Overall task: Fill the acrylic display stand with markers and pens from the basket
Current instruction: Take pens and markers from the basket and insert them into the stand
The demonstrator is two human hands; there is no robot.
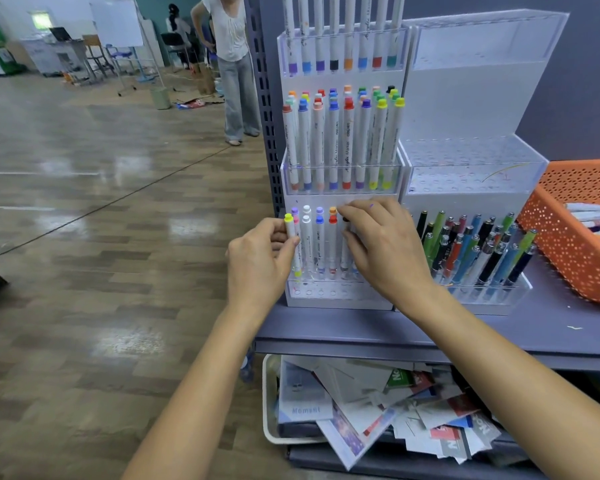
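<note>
While a rack of clip pens (478, 251) stands just right of the right hand (385, 251), with the orange basket (568, 244) beyond it, a tub of papers (267, 393) sits beneath both forearms. The left hand (260, 261) pinches a yellow-capped marker (290, 230) upright at the left edge of the acrylic display stand (340, 296)'s bottom tier. Close beside it, the right hand curls thumb and forefinger round a black-capped marker (345, 220) among the standing markers (319, 237).

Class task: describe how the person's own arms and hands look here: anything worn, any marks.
The left forearm and right forearm are bare as far as the frame shows, with no sleeves visible. The left hand and right hand wear no gloves, rings, watch or bracelet. The right hand has a small purple ink-like mark near its knuckles.
</note>
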